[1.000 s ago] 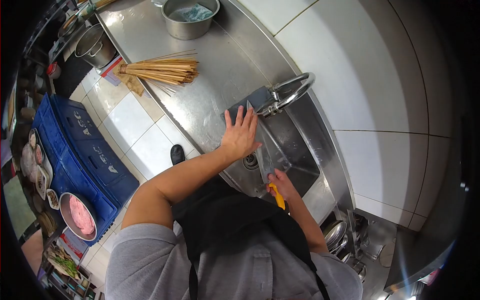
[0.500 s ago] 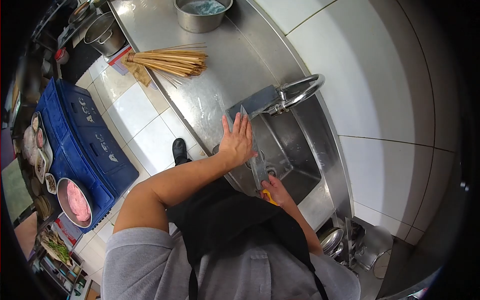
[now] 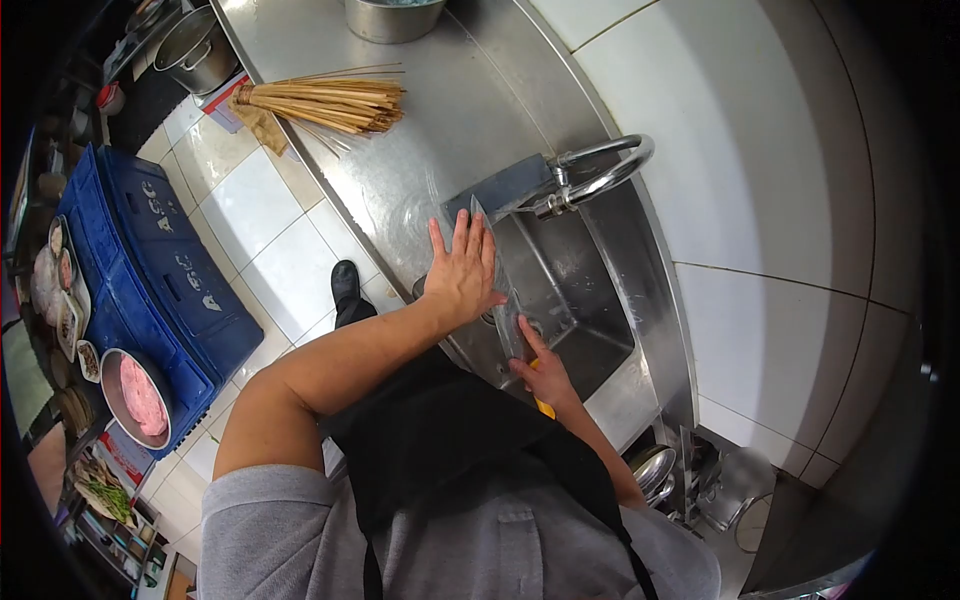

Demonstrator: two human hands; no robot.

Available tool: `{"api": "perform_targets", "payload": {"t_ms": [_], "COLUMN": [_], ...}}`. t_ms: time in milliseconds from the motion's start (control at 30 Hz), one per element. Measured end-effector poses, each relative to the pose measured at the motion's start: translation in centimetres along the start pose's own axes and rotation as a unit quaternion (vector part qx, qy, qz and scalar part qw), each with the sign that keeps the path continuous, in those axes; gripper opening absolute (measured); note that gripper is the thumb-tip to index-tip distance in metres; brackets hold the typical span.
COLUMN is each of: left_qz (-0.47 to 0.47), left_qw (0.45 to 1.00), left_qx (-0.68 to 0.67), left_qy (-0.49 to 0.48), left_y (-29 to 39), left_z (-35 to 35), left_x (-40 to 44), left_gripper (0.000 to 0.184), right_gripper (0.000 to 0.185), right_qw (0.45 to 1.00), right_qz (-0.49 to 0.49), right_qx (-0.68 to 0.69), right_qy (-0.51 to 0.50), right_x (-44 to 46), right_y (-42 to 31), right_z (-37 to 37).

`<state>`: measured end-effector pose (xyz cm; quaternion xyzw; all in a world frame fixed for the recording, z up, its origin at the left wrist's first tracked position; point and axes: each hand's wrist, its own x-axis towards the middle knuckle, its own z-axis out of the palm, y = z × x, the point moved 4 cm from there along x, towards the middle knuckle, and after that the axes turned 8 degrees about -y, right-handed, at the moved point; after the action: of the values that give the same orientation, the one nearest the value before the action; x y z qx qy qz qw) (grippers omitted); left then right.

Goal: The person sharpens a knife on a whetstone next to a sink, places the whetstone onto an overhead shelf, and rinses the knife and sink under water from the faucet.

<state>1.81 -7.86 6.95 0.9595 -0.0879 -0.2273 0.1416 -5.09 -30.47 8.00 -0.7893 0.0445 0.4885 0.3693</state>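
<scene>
A large knife (image 3: 508, 338) with a broad grey blade and a yellow handle lies slantwise, its tip end over a dark grey sharpening stone (image 3: 510, 186). My left hand (image 3: 460, 278) rests flat on the blade near the tip, fingers spread. Around the handle end is my right hand (image 3: 548, 380), its index finger stretched along the blade's heel. Most of the handle is hidden by that hand. The stone sits at the sink's edge beside the faucet (image 3: 600, 180), and the blade reaches out over the steel sink (image 3: 590, 300).
A bundle of bamboo sticks (image 3: 320, 105) lies on the steel counter (image 3: 430, 110), with a metal pot (image 3: 395, 20) beyond it. Left of me stand blue crates (image 3: 190, 260) bearing a bowl of pink meat paste (image 3: 140, 395) and small dishes. A tiled wall (image 3: 760, 340) rises at the right.
My right hand has shifted its hold, the index finger now straight along the blade. My left hand stays flat on the knife. The whole view has moved slightly.
</scene>
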Motion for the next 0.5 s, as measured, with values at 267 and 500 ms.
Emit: {"api": "perform_targets", "payload": {"t_ms": [267, 500], "left_qz": [-0.003, -0.003], "left_qw": [1.0, 1.0], "left_qx": [-0.005, 0.02], "left_qy": [0.003, 0.01], "left_y": [0.0, -0.4], "left_z": [1.0, 1.0], "left_x": [-0.8, 1.0], "left_gripper": [0.114, 0.116], "right_gripper": [0.081, 0.079], "right_qw": [0.997, 0.993], "right_qz": [-0.075, -0.062], "right_qx": [-0.031, -0.102], "right_qy": [-0.008, 0.018], "right_x": [0.4, 1.8], "right_y": [2.4, 1.4], "right_z": [0.7, -0.3]}}
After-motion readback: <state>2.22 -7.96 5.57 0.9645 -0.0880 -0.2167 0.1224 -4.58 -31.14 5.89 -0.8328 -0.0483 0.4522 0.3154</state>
